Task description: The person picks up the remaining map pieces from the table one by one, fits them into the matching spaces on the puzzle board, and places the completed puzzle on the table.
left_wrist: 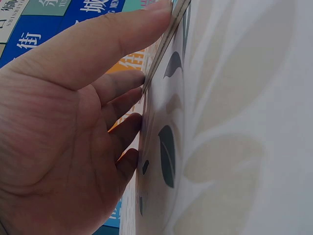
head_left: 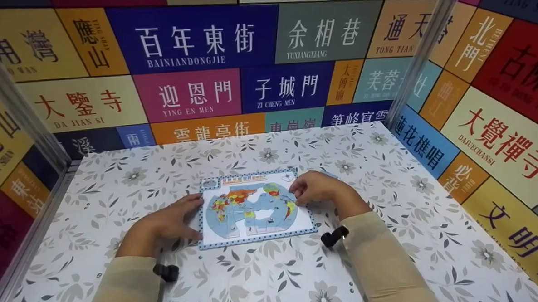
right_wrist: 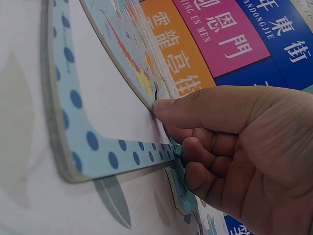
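A world map jigsaw puzzle (head_left: pixel 265 226) lies flat, its pale blue border dotted in dark blue. White gaps show among the map's pieces. My left hand (head_left: pixel 170 219) rests at its left side, thumb near the lower corner and fingers higher up. In the left wrist view the thumb (left_wrist: pixel 142 29) touches the board's edge, the fingers loosely bent. At the map's right side my right hand (head_left: pixel 318 189) pinches a puzzle piece, mostly hidden by the fingers. The right wrist view shows the thumb tip at the map's rim (right_wrist: pixel 129 81), other fingers curled.
Loose puzzle pieces (right_wrist: pixel 183 196) lie on the table beyond the board, partly behind my right hand. A floral cloth (head_left: pixel 256 278) covers the table. Panels with large lettering (head_left: pixel 191 41) stand behind and at both sides, with metal posts (head_left: pixel 416 49) at the corners.
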`<state>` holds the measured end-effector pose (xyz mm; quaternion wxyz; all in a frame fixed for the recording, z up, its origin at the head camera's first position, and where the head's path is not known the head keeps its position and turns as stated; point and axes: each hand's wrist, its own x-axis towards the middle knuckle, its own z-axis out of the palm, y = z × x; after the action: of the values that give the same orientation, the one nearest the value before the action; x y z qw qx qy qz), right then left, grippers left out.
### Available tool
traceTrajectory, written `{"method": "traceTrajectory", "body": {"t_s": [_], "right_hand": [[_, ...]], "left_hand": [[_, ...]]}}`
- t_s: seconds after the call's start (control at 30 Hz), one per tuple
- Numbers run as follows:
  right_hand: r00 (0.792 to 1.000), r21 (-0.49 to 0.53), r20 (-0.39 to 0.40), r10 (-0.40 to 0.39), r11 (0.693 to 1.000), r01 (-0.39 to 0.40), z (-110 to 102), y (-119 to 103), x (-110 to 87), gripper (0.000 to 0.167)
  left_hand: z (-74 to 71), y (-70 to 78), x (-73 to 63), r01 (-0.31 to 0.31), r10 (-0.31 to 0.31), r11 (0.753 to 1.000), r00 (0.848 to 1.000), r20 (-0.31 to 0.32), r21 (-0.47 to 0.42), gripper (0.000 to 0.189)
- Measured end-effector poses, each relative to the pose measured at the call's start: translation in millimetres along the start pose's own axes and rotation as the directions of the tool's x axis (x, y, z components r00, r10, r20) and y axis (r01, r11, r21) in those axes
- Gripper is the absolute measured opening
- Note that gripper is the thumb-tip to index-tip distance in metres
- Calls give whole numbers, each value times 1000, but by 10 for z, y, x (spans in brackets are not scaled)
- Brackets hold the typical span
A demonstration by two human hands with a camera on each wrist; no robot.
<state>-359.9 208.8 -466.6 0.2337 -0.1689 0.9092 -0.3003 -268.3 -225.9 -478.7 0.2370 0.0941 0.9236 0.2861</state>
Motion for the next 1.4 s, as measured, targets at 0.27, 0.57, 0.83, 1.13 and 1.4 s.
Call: {"method": "traceTrajectory", "body": {"t_s": [0.27, 0.57, 0.83, 1.13, 1.4], "right_hand": [[1000, -1, -3, 9, 1000, -9, 7, -23, -5, 35], [1000, -3, -8, 8, 1000, -8, 16, -13, 0, 35], [999, -35, -21, -27, 999, 26, 29, -20, -18, 33], [1000, -31, -21, -7, 999, 6, 21, -22, -21, 34], [1000, -52, -10, -4, 999, 4, 18, -16, -16, 37]], "left_hand": [[-2, 2, 0, 4, -4, 1000, 1000, -2, 8, 110], [-6, -3, 14, 12, -12, 1000, 1000, 4, 16, 111], [-7, -23, 15, -32, 32, 999, 999, 1, 14, 110], [-4, -22, 13, -7, 7, 1000, 1000, 3, 2, 110], [-1, -13, 16, -11, 11, 1000, 1000, 4, -6, 110]]}}
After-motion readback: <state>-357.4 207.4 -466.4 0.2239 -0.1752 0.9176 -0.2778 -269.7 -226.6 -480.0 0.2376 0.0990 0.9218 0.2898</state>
